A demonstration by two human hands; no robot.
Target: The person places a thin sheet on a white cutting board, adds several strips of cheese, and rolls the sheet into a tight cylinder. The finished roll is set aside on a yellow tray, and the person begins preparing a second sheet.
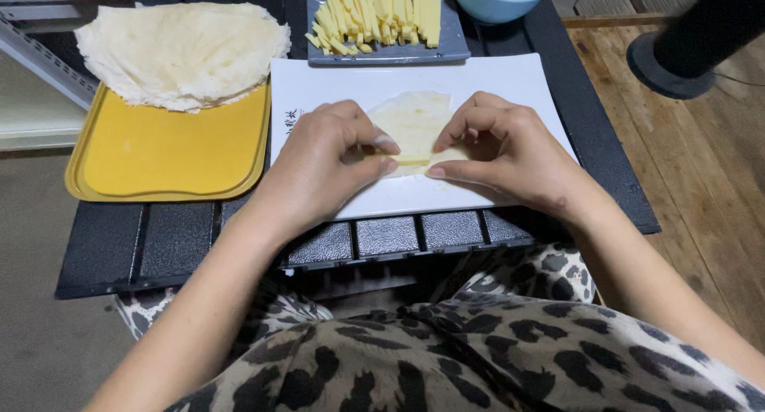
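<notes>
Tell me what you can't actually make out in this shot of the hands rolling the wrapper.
Head view, the only one:
- Yellow strip inside the wrapper: mostly hidden by the left hand and right hand.
- Blue bowl: cut off by the top edge.
- Black round base: what it supports runs out of frame.
- Dark marks on the white plate: too small.

Pretty even indoor light, prob from overhead, soft w/ no hard shadows. White plate (510, 77) is the brightest spot, nearly blown out but no real glare. Yellow tray (159, 153) has a mild sheen. Dark counter (159, 245) shows small highlights on its slats. Under the counter it goes dim. Center's sharp, corners look a bit stretched, wide lens. No motion blur.
</notes>
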